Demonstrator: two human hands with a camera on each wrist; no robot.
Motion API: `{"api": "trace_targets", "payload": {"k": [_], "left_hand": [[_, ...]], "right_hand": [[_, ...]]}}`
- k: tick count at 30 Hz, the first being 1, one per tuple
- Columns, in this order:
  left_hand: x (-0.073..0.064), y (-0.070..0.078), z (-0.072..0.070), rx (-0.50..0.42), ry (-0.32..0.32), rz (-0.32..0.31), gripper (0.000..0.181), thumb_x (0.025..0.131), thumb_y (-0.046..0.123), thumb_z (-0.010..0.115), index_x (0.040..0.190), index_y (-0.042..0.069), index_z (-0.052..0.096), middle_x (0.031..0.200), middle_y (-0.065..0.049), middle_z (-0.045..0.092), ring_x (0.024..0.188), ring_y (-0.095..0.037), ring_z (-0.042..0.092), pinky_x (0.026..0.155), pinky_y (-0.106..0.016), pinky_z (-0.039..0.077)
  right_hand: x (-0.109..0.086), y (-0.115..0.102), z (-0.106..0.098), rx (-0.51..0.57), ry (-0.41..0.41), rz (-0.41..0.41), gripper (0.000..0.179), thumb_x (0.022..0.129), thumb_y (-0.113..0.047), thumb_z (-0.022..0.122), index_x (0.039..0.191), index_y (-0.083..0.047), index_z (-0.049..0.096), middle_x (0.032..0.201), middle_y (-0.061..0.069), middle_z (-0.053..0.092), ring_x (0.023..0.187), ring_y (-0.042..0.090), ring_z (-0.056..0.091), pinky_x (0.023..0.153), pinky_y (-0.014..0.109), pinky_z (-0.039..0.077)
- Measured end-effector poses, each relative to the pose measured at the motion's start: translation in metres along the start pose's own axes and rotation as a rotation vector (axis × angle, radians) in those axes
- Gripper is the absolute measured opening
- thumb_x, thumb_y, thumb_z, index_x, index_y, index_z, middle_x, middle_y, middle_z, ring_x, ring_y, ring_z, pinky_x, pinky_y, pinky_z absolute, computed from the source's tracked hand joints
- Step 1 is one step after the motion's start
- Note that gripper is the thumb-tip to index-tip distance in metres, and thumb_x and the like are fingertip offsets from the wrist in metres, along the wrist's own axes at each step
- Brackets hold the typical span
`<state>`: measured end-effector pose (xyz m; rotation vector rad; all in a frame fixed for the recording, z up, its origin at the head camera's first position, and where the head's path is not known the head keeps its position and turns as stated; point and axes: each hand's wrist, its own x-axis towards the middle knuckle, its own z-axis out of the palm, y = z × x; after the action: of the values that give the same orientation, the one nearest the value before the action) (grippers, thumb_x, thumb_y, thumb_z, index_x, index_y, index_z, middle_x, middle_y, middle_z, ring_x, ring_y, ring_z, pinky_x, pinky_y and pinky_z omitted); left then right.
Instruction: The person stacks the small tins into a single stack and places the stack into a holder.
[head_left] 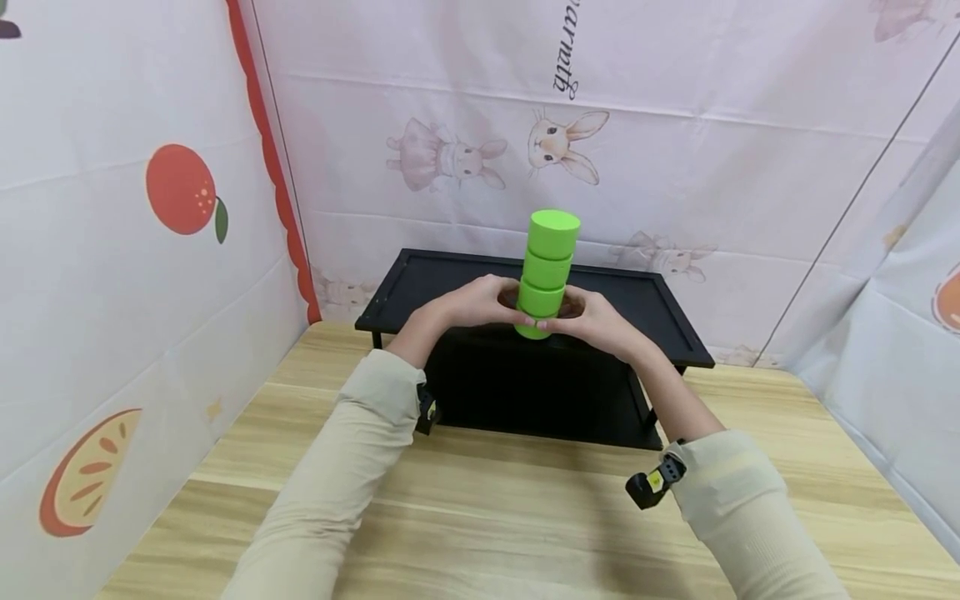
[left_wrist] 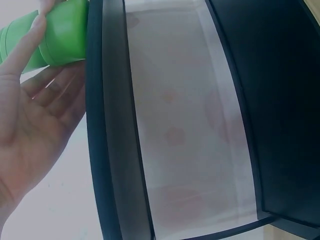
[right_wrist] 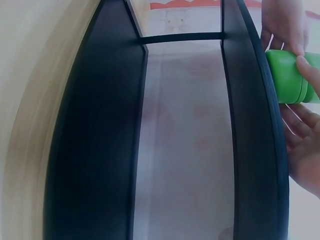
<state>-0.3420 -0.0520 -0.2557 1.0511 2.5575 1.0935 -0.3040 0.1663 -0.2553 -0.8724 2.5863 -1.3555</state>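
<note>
A stack of several bright green cylinders (head_left: 546, 271) stands nearly upright at the front of a black shelf's top board (head_left: 450, 287). My left hand (head_left: 483, 302) holds its lower part from the left, and my right hand (head_left: 592, 318) from the right. Both thumbs lie across the front of the lowest piece, their tips close together. In the left wrist view, the lowest green cylinder (left_wrist: 65, 35) is right at the board, with fingers behind it. The right wrist view shows the green cylinder (right_wrist: 286, 77) between both hands, its base at the board.
The two-tier black shelf has a lower board (head_left: 525, 392) under the top one and stands on a wooden table (head_left: 480, 508). Behind hangs a pale rabbit-print cloth (head_left: 337, 150); another cloth with fruit prints (head_left: 97, 292) is on the left.
</note>
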Motion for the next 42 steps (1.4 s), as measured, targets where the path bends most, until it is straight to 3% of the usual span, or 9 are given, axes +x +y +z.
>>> {"api": "trace_targets", "payload": {"k": [8,20,42], "left_hand": [[0.004,-0.005,0.000,-0.048,0.012,-0.010,0.051,0.086,0.023,0.067,0.128,0.004,0.049,0.119,-0.007,0.056,0.103,-0.014,0.055,0.085,-0.028,0.046],[0.011,-0.013,-0.003,-0.108,0.051,-0.006,0.050,0.085,0.020,0.068,0.129,0.004,0.049,0.118,-0.008,0.057,0.105,-0.016,0.055,0.086,-0.029,0.045],[0.029,-0.022,-0.007,-0.139,0.065,-0.065,0.050,0.084,0.020,0.069,0.127,0.002,0.052,0.120,-0.009,0.057,0.106,-0.017,0.055,0.086,-0.029,0.045]], "right_hand": [[0.017,0.029,-0.003,0.004,0.018,0.026,0.056,0.084,-0.028,0.069,0.130,-0.006,0.047,0.113,0.012,0.057,0.102,0.024,0.054,0.088,0.043,0.044],[0.028,0.034,-0.005,-0.008,0.042,0.040,0.057,0.081,-0.033,0.071,0.127,-0.007,0.049,0.114,0.010,0.057,0.103,0.022,0.054,0.088,0.042,0.044],[0.043,0.042,-0.011,-0.018,0.055,0.061,0.056,0.080,-0.031,0.072,0.127,-0.006,0.051,0.113,0.010,0.059,0.104,0.021,0.054,0.089,0.040,0.043]]}}
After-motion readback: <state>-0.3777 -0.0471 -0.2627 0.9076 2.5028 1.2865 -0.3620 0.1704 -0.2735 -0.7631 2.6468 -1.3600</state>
